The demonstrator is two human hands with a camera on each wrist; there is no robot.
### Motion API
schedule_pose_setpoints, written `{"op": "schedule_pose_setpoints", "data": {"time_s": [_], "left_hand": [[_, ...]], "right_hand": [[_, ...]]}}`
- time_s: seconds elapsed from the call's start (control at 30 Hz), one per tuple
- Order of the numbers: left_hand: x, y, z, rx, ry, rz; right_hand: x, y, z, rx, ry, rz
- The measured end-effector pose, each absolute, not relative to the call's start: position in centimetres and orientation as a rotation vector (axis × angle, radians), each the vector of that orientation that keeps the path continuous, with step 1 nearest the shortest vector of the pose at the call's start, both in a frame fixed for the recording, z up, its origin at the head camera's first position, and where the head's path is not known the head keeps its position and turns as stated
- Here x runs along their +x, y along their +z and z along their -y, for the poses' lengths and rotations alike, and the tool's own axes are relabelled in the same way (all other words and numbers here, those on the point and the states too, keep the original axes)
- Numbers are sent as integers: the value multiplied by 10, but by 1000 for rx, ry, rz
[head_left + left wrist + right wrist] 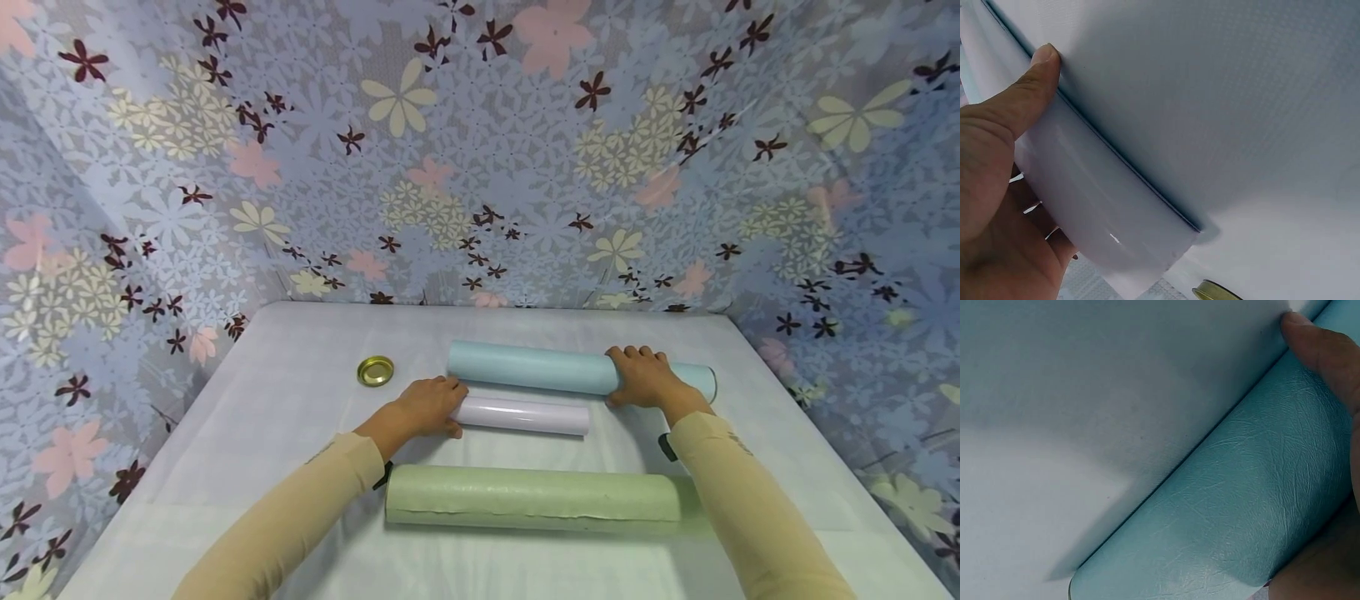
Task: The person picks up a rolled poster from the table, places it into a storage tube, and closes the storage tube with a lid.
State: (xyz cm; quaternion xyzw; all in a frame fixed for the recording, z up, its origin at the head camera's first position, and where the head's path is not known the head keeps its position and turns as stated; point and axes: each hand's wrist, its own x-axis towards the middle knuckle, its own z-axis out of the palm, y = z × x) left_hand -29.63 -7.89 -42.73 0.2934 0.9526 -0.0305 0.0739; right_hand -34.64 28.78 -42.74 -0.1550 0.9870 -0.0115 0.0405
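A glossy white roll lies across the middle of the table, and my left hand grips its left end. In the left wrist view the thumb lies along one side of this roll, with the fingers round the other side. Just behind it, a longer light blue roll with a wrinkled, leathery surface rests on the table. My right hand holds it near its right end, the thumb on the near side and the fingers over the top.
A thick pale green roll lies in front, its right end partly behind my right sleeve. A small gold round lid sits at the back left. The table has a white cover, with a flowered curtain behind and at both sides.
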Motion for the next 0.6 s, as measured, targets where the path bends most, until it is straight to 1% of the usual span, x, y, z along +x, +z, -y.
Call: {"op": "schedule_pose_setpoints", "data": {"time_s": [0.43, 0.6], "left_hand": [[-295, -426, 81, 941, -78, -2868], [-294, -426, 82, 967, -8, -2885]], "right_hand": [[-351, -432, -289, -440, -36, -3028], [-351, -434, -290, -444, -27, -3038]]}}
